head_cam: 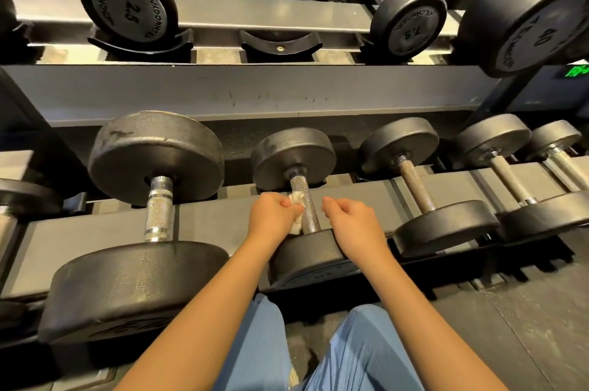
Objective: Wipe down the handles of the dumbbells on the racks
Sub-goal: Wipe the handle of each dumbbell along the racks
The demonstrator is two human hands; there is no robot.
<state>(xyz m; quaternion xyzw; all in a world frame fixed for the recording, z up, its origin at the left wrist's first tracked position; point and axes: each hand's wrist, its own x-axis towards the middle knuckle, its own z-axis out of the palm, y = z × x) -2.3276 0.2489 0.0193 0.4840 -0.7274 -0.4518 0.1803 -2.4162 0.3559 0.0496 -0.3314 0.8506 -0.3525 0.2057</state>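
Noted: left hand [272, 212] fingers grip the cloth [297, 199] at the handle's [305, 204] 9 o'clock, right hand [347, 215] loosely curled, empty, at 3 o'clock; advise wrapping cloth fully round.

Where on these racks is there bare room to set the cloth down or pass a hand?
Free: the empty cradle on the upper rack, between the 2.5 dumbbell and the 7.5 dumbbell; the bare lower rail between the large dumbbell and the cloth that the left hand holds. Crowded: the lower rack's right end, where small dumbbells sit close together.
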